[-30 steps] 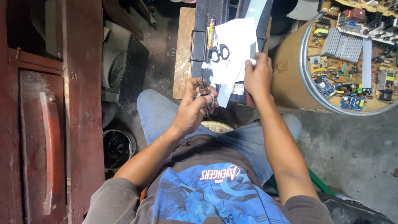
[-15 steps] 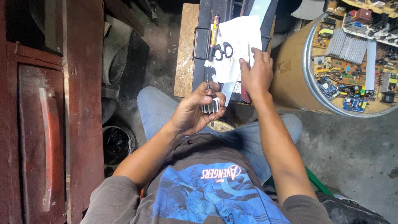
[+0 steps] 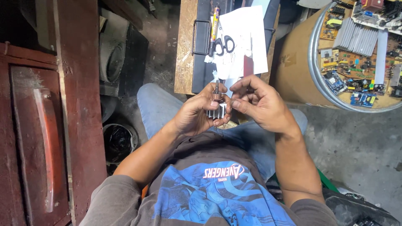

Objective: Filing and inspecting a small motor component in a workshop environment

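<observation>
Just below the worktop (image 3: 185, 50), over the lap, the left hand (image 3: 197, 117) closes around a small motor armature (image 3: 217, 104), shaft up for access; the right hand (image 3: 261, 102) pinches beside it, holding nothing visible. Scissors (image 3: 224, 44) lie on paper (image 3: 245, 39).

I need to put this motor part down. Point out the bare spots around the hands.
Bare: the strip of wooden board left of the black case, and the concrete floor right of the right hand, below the drum. Crowded: the white paper carries scissors and a marker; circuit boards fill the drum.
</observation>
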